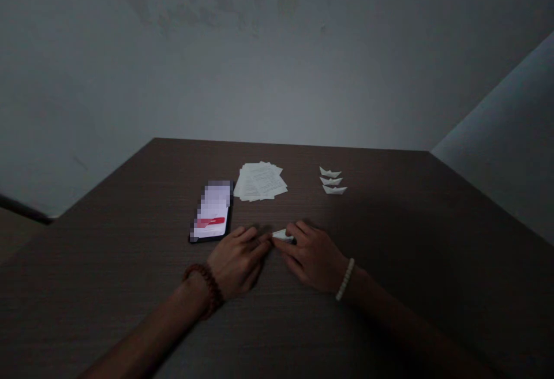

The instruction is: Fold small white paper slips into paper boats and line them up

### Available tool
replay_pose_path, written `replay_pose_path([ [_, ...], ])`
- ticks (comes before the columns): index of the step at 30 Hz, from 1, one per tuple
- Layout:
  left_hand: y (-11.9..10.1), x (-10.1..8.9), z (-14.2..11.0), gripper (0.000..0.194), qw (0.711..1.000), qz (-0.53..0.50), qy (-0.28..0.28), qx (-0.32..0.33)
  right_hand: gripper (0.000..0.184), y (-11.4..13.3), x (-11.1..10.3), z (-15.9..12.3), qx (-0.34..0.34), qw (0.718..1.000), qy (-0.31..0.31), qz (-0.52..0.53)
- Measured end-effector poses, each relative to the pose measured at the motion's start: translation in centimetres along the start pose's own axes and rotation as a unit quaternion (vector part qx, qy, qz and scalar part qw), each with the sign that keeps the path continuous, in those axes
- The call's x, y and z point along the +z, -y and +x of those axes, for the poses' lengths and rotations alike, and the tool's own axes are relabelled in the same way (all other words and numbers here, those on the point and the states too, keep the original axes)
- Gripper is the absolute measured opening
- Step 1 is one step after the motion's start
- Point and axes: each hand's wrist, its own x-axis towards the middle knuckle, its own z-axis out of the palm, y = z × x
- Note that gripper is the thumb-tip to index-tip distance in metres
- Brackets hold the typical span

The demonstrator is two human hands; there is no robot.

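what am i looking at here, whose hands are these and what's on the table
There is no robot: these are a person's own bare hands, seen in one picture from a camera worn on their head, looking forward and down. The left hand and right hand meet over a small folded piece of white paper, fingers of both at its ends. On the dark table lie a phone with its screen lit, a loose pile of printed sheets and, to the right, three little paper boats in a row.
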Motion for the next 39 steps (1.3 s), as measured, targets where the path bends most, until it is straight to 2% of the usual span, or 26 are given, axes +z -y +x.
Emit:
replay_pose_path([
  [4, 0.1, 0.2, 0.0, 0.033, 1.0, 0.008, -0.016, 0.0, 0.035, 0.0, 0.1, -0.1, 0.006, 1.0, -0.007, 0.005],
  [11, 0.6, 0.8, -0.4, 0.028, 0.996, 0.002, -0.052, 0.068, 0.035, 0.1, 0.0, -0.2, 0.006, 1.0, -0.015, 0.02],
  [19, 0.4, 0.7, -0.2, 0.03, 0.999, -0.014, -0.041, -0.004, 0.037, 0.2, 0.0, -0.2, 0.005, 0.999, -0.019, 0.034],
  [23, 0.8, 1.1, -0.3, 0.031, 0.998, -0.037, -0.048, -0.017, 0.033, -0.4, 0.3, -0.2, 0.007, 0.995, -0.056, 0.076],
  [27, 1.1, 1.3, 0.0, 0.027, 0.994, -0.086, -0.067, -0.026, 0.026, -2.3, 1.2, -0.2, 0.012, 0.976, -0.12, 0.179],
  [31, 0.9, 1.5, 0.5, 0.022, 0.988, -0.113, -0.096, -0.039, 0.023, -4.3, 2.0, 0.0, 0.075, 0.961, -0.186, 0.189],
  [34, 1.0, 2.0, 0.9, 0.018, 0.985, -0.127, -0.107, -0.055, 0.023, -5.0, 2.2, 0.2, 0.099, 0.968, -0.162, 0.167],
  [39, 1.4, 2.4, 2.0, 0.014, 0.978, -0.151, -0.091, -0.112, 0.013, -5.2, 1.9, 0.4, 0.102, 0.978, -0.109, 0.143],
])
